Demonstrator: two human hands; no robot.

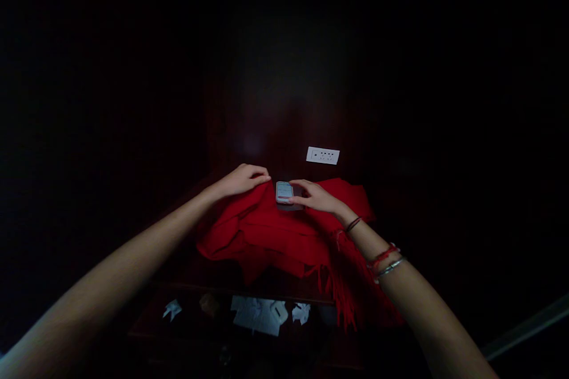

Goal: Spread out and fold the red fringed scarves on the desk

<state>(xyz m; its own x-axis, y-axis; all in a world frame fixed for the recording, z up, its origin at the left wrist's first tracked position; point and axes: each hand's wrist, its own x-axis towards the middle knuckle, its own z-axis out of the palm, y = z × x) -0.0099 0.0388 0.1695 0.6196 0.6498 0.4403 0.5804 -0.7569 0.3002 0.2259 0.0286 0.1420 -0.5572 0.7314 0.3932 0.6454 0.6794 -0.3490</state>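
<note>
A red fringed scarf (280, 234) lies rumpled and partly folded on a dark wooden surface, its tassels (344, 299) hanging over the front edge. My left hand (246, 179) is closed on the scarf's upper left edge, thumb and fingers drawn together and lifting it slightly. A smartphone (284, 191) with a lit screen is above the middle of the scarf. My right hand (311, 196) grips the phone by its right side, thumb at the lower corner and fingers at the upper one. Whether the phone rests on anything is hard to tell.
A white socket plate (322, 156) is on the dark wall behind. Below the front edge, an open drawer or shelf holds crumpled white paper (172, 310), a flat pale sheet (255, 315) and a small white object (279, 311). Deep shadow covers the surroundings.
</note>
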